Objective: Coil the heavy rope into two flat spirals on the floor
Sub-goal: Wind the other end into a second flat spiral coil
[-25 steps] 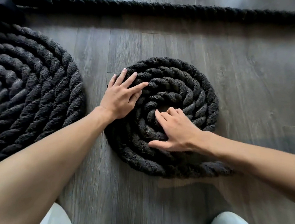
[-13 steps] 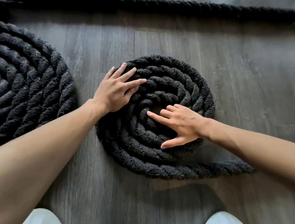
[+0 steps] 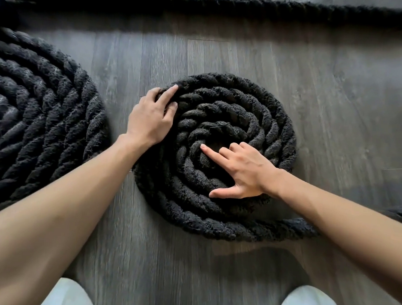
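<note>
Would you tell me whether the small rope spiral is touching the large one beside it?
Apart. The head view shows a strip of bare floor between the small spiral and the large spiral, right beside the left hand.

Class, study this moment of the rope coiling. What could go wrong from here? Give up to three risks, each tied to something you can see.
1. The left hand grips only the outer turn of the small spiral; a pull there may lift it off the floor, spoiling the flatness.
2. The right hand presses near the centre, where the inner turns look bunched; they may ride up.
3. The large spiral lies close by; further turns may crowd it.
</note>
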